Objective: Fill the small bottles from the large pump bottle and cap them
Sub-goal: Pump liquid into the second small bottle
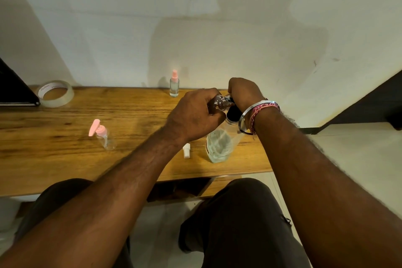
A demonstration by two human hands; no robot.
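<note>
Gripping small bottle (218, 103) sideways – neck right – L-hand (193, 115) fingers curled; R-hand (243, 93) on pump bottle (221, 143)

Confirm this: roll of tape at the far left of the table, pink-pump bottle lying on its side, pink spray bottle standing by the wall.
One thing is wrong: the pink-pump bottle stands upright, not on its side, as the head view shows. The roll of tape at the far left and the spray bottle standing by the wall are right.

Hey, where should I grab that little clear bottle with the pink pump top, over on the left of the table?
Grip the small clear bottle with the pink pump top round its clear body, coming from its right side: the pink spout juts up and left, so the body is the free part.
</note>
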